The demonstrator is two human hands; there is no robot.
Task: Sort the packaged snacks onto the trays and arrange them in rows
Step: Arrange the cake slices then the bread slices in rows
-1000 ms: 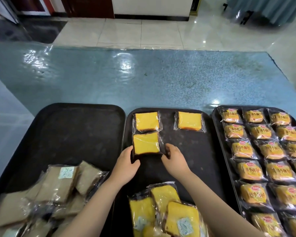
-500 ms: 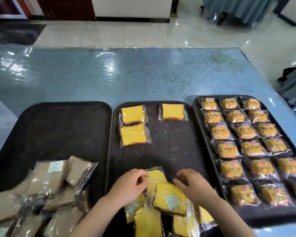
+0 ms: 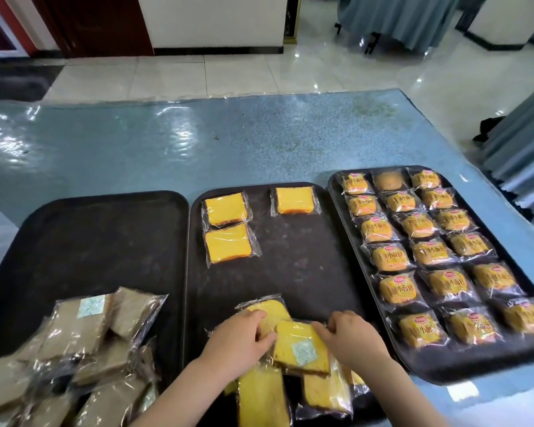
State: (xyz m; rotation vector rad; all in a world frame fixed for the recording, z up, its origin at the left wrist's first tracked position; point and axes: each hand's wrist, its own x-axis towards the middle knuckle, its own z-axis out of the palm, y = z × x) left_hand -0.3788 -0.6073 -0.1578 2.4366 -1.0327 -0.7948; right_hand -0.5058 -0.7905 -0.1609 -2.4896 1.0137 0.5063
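On the blue table three dark trays lie side by side, and the middle tray serves as the landmark. At its far end lie three wrapped yellow cakes: two one behind the other by its left edge, almost touching, and a single one to their right, apart from them. At its near end sits a loose heap of yellow cakes, overlapping and tilted. The person's left hand rests on this heap with fingers curled round the edge of one wrapped cake. The right hand reaches in from the right, its fingers pinching the wrapper corner of the top cake, which shows a small white sachet.

Left of the middle tray, the left tray holds a jumbled pile of brown cakes in clear wrappers at its near end. Right of the middle tray, the right tray carries small wrapped buns laid in three neat columns, close together, most with red-and-yellow labels facing up.
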